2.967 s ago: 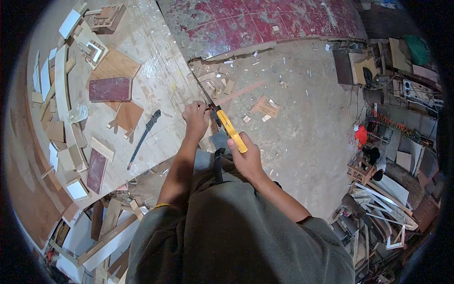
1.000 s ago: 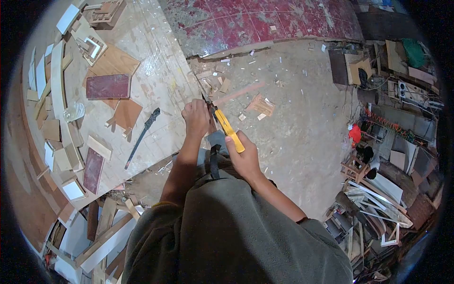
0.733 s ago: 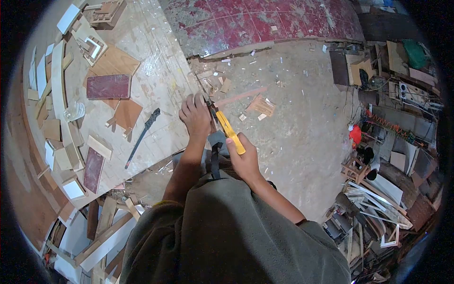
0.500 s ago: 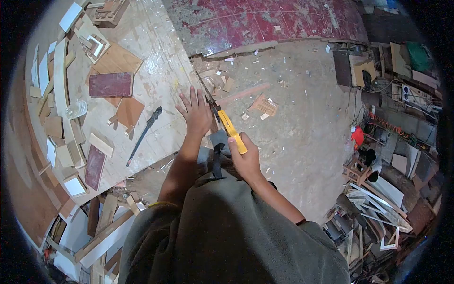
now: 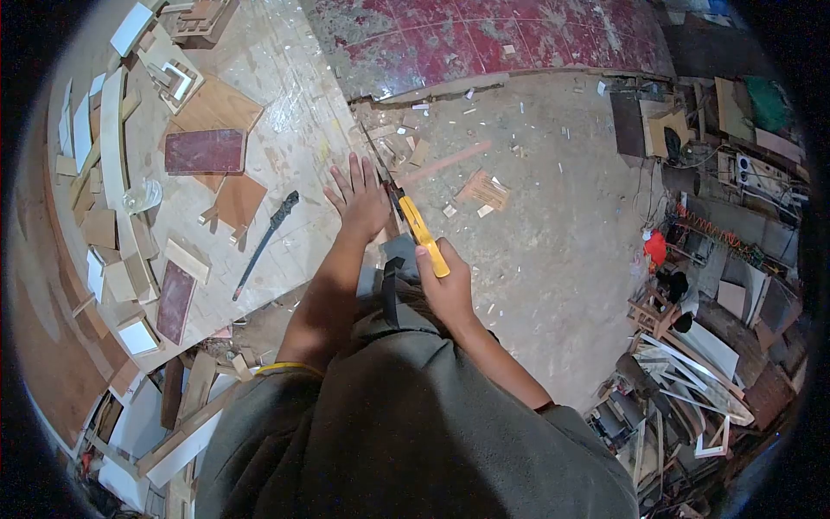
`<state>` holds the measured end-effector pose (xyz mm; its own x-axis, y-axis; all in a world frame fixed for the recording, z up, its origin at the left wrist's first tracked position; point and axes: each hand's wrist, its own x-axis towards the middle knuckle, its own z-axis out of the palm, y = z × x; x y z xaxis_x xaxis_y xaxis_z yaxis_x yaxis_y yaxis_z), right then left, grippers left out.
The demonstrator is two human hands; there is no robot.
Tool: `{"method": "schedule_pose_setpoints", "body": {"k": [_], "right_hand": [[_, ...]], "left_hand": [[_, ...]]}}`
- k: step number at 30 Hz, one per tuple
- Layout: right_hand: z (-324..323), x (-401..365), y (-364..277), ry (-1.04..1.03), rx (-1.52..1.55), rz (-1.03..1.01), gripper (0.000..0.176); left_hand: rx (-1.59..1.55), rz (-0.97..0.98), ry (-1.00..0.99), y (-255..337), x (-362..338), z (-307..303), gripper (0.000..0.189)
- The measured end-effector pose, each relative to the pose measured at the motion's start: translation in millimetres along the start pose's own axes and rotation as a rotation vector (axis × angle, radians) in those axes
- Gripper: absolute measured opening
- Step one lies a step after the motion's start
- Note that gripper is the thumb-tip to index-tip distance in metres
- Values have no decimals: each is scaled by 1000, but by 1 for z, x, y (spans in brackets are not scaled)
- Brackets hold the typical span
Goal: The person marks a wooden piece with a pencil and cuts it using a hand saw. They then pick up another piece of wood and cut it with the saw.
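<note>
the yellow-handled saw (image 5: 412,218) lies along the counter's right edge, its thin blade pointing away from the person. of the hands, the right hand (image 5: 448,281) is closed around its handle; the left hand (image 5: 361,203) is wide, fingers spread, at the edge of the counter (image 5: 298,108). left of it lie a dark strip (image 5: 268,238) and a dark red board (image 5: 205,151).

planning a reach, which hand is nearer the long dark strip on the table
Left. The left hand is spread over the table, right of the long dark strip; the right hand grips the yellow handle, farther right.
</note>
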<state>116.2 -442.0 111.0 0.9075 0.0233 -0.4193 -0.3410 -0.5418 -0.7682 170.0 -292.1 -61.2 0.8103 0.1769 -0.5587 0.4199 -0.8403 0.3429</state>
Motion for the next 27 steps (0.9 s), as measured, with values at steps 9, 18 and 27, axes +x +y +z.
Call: {"method": "schedule_pose_setpoints", "body": {"k": [9,18,27], "right_hand": [[3,1,-3,22,-7,22,30],[-4,-5,-2,10,-36,40,32],[-15,-32,3,8,-29,60,31]], "left_hand": [[4,13,-94,1,0,-8,77],[5,22,-38,0,-1,-7,79],[14,18,-67,-1,1,-3,81]]}}
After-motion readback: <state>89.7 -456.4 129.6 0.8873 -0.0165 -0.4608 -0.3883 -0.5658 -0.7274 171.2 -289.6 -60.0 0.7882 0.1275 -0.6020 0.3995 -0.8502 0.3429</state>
